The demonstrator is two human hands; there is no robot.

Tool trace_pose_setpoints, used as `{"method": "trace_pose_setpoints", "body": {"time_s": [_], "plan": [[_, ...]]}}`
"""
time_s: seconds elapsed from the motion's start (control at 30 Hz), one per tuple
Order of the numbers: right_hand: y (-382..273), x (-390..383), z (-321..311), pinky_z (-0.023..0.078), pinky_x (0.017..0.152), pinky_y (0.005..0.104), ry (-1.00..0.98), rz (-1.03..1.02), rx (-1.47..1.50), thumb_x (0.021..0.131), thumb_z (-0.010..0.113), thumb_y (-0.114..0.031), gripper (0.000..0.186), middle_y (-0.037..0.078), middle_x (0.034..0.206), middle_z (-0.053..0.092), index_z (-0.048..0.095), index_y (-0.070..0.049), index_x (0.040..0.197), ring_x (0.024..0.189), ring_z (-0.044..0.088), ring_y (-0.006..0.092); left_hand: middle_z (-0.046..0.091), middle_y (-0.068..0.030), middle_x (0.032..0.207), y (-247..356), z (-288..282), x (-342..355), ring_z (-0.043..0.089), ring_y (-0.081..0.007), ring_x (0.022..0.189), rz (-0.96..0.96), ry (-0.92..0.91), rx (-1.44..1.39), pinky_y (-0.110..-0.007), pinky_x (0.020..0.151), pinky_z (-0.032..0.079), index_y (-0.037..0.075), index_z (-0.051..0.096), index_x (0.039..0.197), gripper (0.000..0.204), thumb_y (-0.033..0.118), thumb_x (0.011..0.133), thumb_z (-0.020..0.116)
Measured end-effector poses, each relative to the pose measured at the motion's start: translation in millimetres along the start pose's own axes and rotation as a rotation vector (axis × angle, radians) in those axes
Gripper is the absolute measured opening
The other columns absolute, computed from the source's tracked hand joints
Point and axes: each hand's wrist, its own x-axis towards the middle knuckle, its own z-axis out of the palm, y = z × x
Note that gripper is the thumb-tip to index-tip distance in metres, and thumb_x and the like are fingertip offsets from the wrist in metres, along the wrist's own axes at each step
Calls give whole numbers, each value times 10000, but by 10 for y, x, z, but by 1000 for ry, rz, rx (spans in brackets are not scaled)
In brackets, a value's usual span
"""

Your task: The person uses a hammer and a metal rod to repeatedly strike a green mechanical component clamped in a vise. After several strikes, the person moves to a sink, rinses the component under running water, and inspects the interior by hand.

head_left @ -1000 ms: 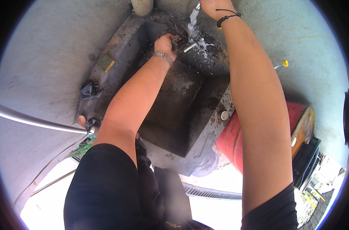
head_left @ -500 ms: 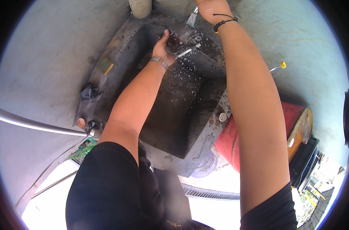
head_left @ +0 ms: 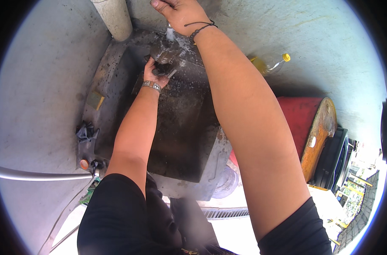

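Observation:
Inside the dark concrete sink (head_left: 176,148), my left hand (head_left: 154,75) is closed around a dark, wet metal part with a short rod (head_left: 172,72) sticking out to the right. Splashing blurs the part, and I cannot make out its exact kind. Running water (head_left: 170,35) falls onto it from a metal spout (head_left: 169,26). Above the spout, at the top edge of the view, my right hand (head_left: 180,12) has its thumb and fingers curled. The upper edge cuts off some of its fingers, and what they grip is hidden.
A yellow-edged sponge (head_left: 95,100), a crumpled dark bag (head_left: 86,131) and an orange-topped round item (head_left: 84,164) lie along the sink's left ledge. A clear bottle with a yellow cap (head_left: 274,64) stands right. Beyond the right forearm lies a red drum (head_left: 299,117). A pipe (head_left: 114,19) rises behind.
The view has shifted, so the sink sits lower and further left. The bottle at the right has come more into sight. My left hand still holds the metal part under the running water.

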Motion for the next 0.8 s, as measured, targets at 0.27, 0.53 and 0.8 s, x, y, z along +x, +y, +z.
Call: {"method": "trace_pose_setpoints", "body": {"time_s": [0.27,0.53,0.8], "plan": [[-105,18,-73,492,901,438,-47,73,38,984,571,-384,399,225,1036,671,700,-18,1080,1025,631,407,586,-151,1355,-70,28,68,571,-367,1243,-21,128,-50,-560,1080,443,84,591,1276,498,383,881,637],[-159,40,-94,515,873,425,-38,260,48,958,608,-420,437,236,1029,699,717,-16,1084,996,666,395,698,-77,1202,-134,296,-40,659,-284,1113,-20,-57,-47,-461,972,524,126,662,1183,418,374,848,628],[-300,61,-136,526,761,392,-39,358,98,945,645,-409,423,210,859,706,717,-2,1031,812,694,330,612,-153,1342,-111,489,-29,568,-361,1246,44,-59,-107,-556,1086,426,51,571,1321,488,356,945,511]]}}
